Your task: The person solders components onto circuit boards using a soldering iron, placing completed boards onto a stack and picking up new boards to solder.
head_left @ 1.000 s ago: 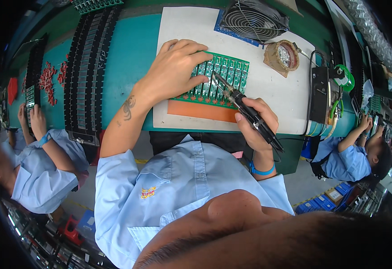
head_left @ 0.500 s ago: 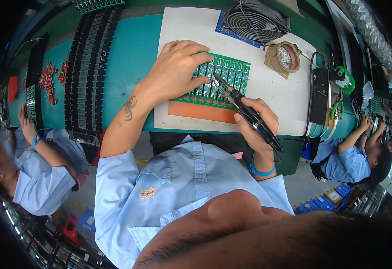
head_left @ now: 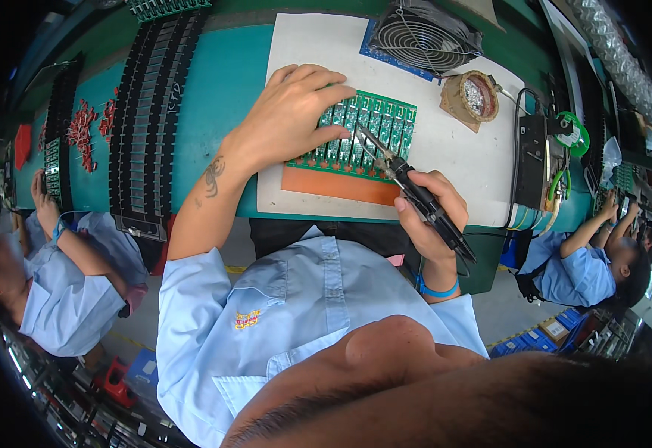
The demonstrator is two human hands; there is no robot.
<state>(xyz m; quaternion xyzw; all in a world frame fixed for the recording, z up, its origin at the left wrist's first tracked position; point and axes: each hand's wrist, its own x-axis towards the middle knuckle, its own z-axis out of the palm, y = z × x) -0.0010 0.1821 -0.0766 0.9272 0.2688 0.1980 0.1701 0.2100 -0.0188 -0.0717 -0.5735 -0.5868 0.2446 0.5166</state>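
Note:
A green panel of several narrow circuit boards (head_left: 376, 134) lies on a white sheet (head_left: 303, 52), its near edge along an orange strip (head_left: 341, 185). My left hand (head_left: 300, 112) grips the panel's left part, thumb and index finger on its top and the other fingers curled at its far left corner. In my right hand (head_left: 434, 213) is a pair of black soldering tweezers (head_left: 415, 190) with a cable. Their two thin prongs reach over the middle of the panel; whether the tips touch it I cannot tell.
A fan (head_left: 424, 37) and a round cup (head_left: 471, 98) of silvery material stand behind. At right are a black box (head_left: 532, 160), green-handled pliers (head_left: 561, 183) and a green spool (head_left: 573, 133). Black racks (head_left: 147, 119) and red parts (head_left: 81, 134) lie left; co-workers sit both sides.
The tweezers and my right hand have shifted slightly to the right and nearer me, and the prongs look a little wider apart. My left hand stays on the panel.

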